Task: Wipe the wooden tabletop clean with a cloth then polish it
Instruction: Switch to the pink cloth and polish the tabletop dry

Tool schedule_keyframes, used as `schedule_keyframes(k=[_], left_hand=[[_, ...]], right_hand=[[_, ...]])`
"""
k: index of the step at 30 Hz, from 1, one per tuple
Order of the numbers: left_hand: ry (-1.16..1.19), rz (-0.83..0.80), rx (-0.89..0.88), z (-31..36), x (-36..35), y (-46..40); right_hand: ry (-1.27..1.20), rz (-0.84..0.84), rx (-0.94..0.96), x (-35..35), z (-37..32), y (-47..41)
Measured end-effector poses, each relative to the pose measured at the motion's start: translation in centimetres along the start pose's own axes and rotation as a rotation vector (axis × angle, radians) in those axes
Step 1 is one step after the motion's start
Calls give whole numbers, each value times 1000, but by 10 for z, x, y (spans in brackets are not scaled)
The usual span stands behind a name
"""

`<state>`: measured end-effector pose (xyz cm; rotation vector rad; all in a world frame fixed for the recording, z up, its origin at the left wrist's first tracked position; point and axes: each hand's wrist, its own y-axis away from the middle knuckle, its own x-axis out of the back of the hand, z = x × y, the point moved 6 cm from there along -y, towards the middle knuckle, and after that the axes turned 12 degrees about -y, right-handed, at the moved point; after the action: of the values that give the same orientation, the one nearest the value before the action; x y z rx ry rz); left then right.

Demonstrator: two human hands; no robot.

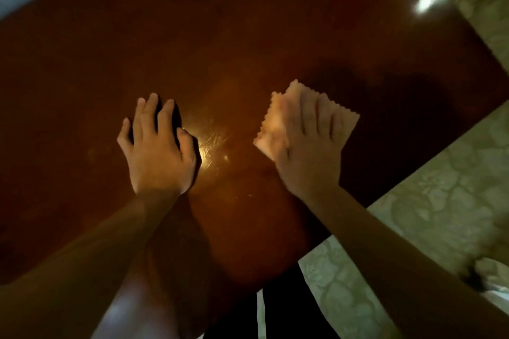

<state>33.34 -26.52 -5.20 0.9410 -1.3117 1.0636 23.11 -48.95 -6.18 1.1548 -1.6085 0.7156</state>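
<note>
Pressing flat, the right hand [308, 146] held its fingers straight and slightly spread on the pale cloth [278, 118], at 3 o'clock near the tabletop [248, 36] edge | left hand [157, 151] lay at 9 o'clock, fingers spread on bare wood | open wood ran toward 12 | patterned floor [440, 201] beyond the 4 o'clock edge | right hand motion-blurred, cloth partly hidden under it.

The wooden tabletop [248, 36] lies bare from nine o'clock round through twelve to two o'clock, leaving open sweeping room there. Near the centre the left hand [158, 151] rests flat at nine o'clock and the right hand [308, 151] presses the cloth [275, 115] at three o'clock, with a bare glossy gap between them. From two to five o'clock the table edge bounds the surface, with patterned floor [440, 201] beyond.
</note>
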Motion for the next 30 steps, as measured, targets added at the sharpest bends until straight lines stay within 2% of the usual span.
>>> schedule_keyframes(k=[4, 7, 13, 16, 20, 24, 30], left_hand=[[-11, -1, -13, 0, -2, -1], [-12, 8, -11, 0, -3, 0], [-11, 16, -18, 0, -4, 1], [-16, 20, -17, 0, -3, 2], [-18, 18, -16, 1, -2, 2], [-23, 14, -14, 1, -1, 1], [-40, 12, -29, 1, 0, 0]], right_hand=[[-118, -35, 145, -17, -38, 54], [-126, -80, 252, -14, -27, 65], [-17, -50, 20, 12, 51, 28], [-47, 27, -93, 9, 48, 54], [-68, 18, -32, -8, 17, 94], [-31, -3, 41, -3, 22, 71], [-62, 50, -100, 2, 4, -6]])
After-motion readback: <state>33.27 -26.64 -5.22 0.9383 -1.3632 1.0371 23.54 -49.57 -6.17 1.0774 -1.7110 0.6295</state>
